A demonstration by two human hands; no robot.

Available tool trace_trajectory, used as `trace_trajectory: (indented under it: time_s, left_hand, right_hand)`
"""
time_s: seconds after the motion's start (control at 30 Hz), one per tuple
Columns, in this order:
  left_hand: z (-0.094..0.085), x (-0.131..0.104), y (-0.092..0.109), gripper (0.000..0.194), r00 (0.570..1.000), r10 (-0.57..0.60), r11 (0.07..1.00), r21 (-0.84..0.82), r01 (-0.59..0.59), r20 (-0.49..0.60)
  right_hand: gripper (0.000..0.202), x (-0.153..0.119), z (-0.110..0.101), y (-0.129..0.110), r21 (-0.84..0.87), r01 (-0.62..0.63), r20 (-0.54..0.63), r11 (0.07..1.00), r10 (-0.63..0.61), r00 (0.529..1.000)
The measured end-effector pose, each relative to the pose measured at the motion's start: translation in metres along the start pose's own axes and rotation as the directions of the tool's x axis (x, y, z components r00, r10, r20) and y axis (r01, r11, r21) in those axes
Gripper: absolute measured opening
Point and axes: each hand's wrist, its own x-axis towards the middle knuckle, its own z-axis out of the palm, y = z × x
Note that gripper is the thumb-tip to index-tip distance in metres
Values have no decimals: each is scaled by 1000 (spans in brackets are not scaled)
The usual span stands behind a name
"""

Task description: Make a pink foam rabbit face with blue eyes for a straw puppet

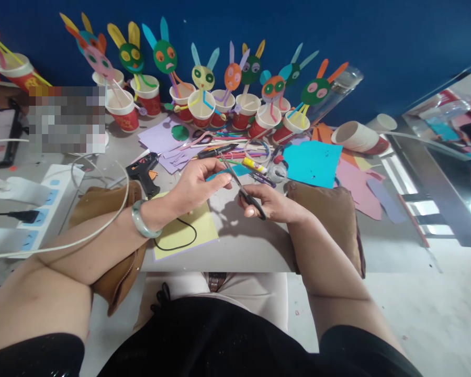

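1. The step in hand looks like trimming: my right hand (272, 203) grips the scissors (255, 203) with its fingers curled round the black handles, while the fingers of my left hand (196, 184) pinch a small blue paper piece (240, 169).

2. That piece is held over the middle of the desk (255, 243), right by the blades, which slant up past my left fingertips. I can't tell whether they have bitten into it.

3. The next move, as I judge it, calls for short snips with my right hand and a slow turn of the paper with my left, thumb kept clear of the cutting line.

4. Along the back, red-and-white paper cups (125, 121) stand in an uneven row. Paper animal figures (165, 56) rise from them on thin coloured stems.

5. The yellow-faced figure (203, 77) sits in a cup near the middle, its yellow and blue limbs spreading past the rim.

6. At the right, a stack of nested cups (359, 138) lies on its side.

7. A clear bottle (351, 78) shows behind the rightmost figure; its contents I can't make out.
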Motion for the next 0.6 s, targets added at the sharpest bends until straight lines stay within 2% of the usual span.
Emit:
trace_trajectory:
  time_s: [0.6]
  left_hand:
    - [0, -1, 5, 11, 999, -36, 998, 46, 37, -29]
  right_hand:
    - [75, 0, -1, 1, 54, 8, -14, 999, -8, 1000]
